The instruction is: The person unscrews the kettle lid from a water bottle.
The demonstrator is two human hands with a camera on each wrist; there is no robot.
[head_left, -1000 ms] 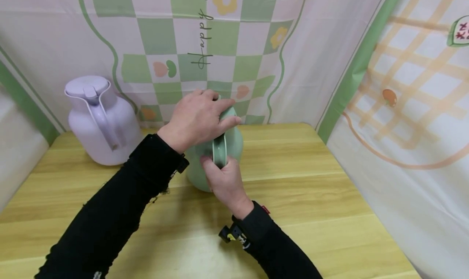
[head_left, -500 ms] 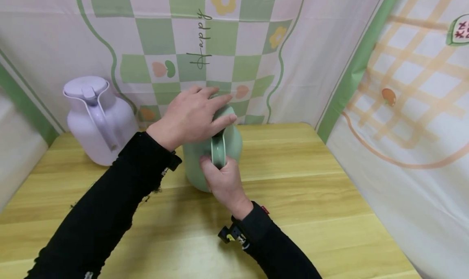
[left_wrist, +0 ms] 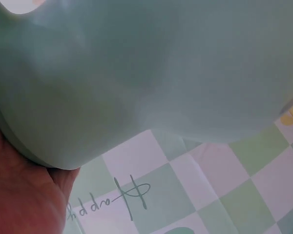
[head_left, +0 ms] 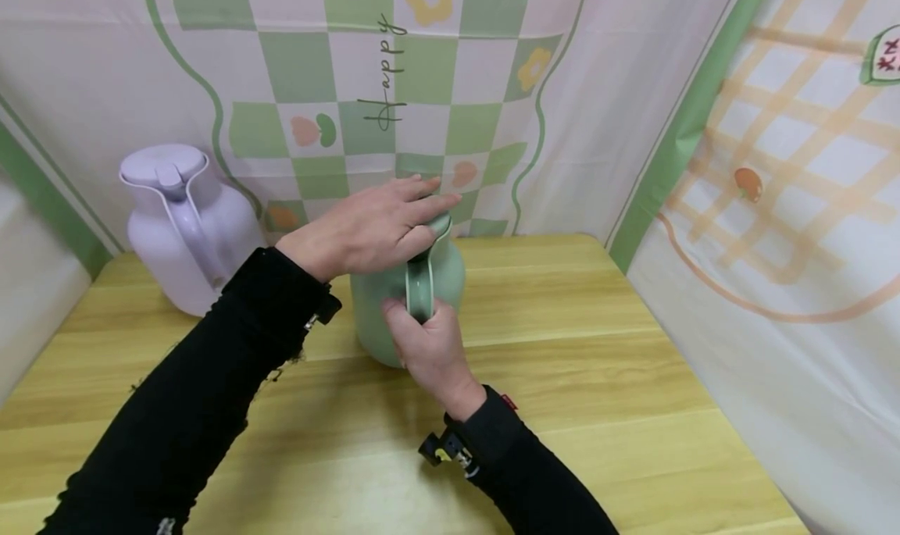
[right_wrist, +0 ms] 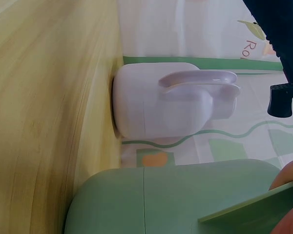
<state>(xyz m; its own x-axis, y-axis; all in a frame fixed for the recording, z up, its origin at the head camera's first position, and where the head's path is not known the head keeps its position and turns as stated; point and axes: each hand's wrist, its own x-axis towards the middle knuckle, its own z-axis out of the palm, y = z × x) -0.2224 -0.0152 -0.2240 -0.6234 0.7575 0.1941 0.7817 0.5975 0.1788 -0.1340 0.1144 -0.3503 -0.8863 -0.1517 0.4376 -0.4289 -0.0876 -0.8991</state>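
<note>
A pale green thermos jug (head_left: 450, 277) stands upright on the table, its handle facing me. My right hand (head_left: 437, 351) grips the lower part of the handle (head_left: 419, 289). Over the jug's top lies my left hand (head_left: 369, 226), palm down, fingers stretched out to the right, hiding most of the lid. In the left wrist view the jug's body (left_wrist: 161, 73) fills the upper part, with the left palm (left_wrist: 24, 195) against its top end. The right wrist view has the jug's side (right_wrist: 122, 204) and fingers at the handle's edge.
A lilac thermos jug (head_left: 190, 246) stands at the back left, apart from the green one. The wooden table (head_left: 562, 410) ends at a hanging checked cloth (head_left: 425, 66) behind, and another patterned cloth (head_left: 787, 207) hangs on the right.
My left hand first shifted slightly left on the jug's top, then settled lower and flatter, its thumb drawn in. The right hand keeps its hold on the handle, and the green jug stays put.
</note>
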